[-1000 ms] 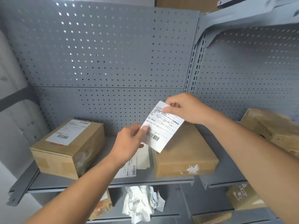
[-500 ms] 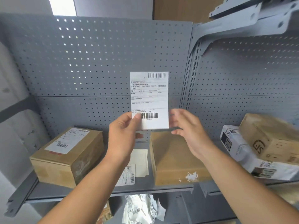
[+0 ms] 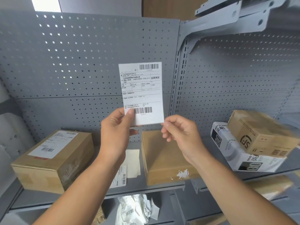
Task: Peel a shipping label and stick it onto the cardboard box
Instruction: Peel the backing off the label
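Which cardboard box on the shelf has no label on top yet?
The middle box, directly below the held label: its top is bare. The left box already carries a label.

The label (image 3: 141, 93) is up now, lifted from low and tilted over the plain box (image 3: 164, 157) to upright, well above it against the pegboard. The left hand (image 3: 116, 127) has shifted its grip: a second ago it pinched the label's lower left edge, now its thumb presses beside the bottom barcode. The right hand (image 3: 180, 133) has let go of the top corner it held, dropped down, and now its fingers (image 3: 166, 125) sit at the label's bottom right corner, just above the box's far edge.
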Action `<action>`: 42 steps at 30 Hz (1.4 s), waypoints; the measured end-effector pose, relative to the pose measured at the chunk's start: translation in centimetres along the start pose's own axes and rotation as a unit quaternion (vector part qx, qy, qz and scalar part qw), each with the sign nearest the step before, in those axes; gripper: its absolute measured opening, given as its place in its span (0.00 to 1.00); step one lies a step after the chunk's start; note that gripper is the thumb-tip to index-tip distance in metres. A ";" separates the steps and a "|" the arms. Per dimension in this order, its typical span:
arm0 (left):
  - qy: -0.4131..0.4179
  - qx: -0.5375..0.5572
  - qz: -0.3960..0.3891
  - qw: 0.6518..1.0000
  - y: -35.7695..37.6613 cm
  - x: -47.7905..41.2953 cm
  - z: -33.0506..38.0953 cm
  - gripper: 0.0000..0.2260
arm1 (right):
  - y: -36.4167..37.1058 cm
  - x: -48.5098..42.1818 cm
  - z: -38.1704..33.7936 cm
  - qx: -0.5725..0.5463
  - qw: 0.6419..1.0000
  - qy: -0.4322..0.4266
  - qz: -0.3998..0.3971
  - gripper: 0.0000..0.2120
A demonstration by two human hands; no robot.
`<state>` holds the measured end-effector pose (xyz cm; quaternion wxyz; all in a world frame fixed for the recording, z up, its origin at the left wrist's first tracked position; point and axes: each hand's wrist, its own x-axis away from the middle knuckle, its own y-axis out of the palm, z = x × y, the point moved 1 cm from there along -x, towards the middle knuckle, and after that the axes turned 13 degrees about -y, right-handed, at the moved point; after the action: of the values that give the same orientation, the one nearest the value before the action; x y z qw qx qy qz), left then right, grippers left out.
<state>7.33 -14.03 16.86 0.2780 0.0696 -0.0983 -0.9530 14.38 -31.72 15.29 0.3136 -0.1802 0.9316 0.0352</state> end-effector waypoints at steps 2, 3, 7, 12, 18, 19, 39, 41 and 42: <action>0.000 0.000 -0.003 1.000 -0.1 0.0 0.0 0.07 | 0.1 0.0 0.0 -0.003 1.000 0.000 -0.001 0.09; 0.000 0.001 -0.004 1.000 -0.1 0.1 0.0 0.07 | 0.2 0.0 0.0 -0.005 1.000 0.001 -0.002 0.09; 0.000 0.005 -0.006 1.000 -0.4 0.1 -0.2 0.07 | 0.6 0.1 0.2 -0.011 1.000 0.003 -0.004 0.10; -0.025 0.008 -0.005 1.000 -0.7 -0.1 -0.8 0.07 | 1.0 0.4 0.3 -0.024 1.000 -0.010 -0.009 0.12; -0.054 0.008 -0.015 0.998 -0.8 -0.5 -1.5 0.07 | 1.4 0.7 0.2 -0.053 0.998 -0.021 -0.026 0.09; -0.057 0.009 -0.018 0.998 -0.7 -0.5 -1.6 0.07 | 1.4 0.8 0.2 -0.056 0.998 -0.021 -0.027 0.07; 0.198 -0.294 0.003 0.935 0.1 1.9 -3.1 0.13 | 0.9 1.3 0.0 -0.075 0.997 -0.016 0.023 0.09; 0.213 -0.265 -0.027 0.940 0.5 2.9 -2.8 0.08 | 1.0 1.4 0.2 -0.064 0.997 -0.025 0.021 0.09; 0.198 -0.248 -0.044 0.947 0.7 3.3 -2.6 0.07 | 1.0 1.4 0.3 -0.059 0.998 -0.032 0.020 0.09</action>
<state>5.42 -16.78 14.26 0.2577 0.1898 0.2014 -0.9258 13.10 -31.18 14.16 0.3308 -0.1787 0.9210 0.1023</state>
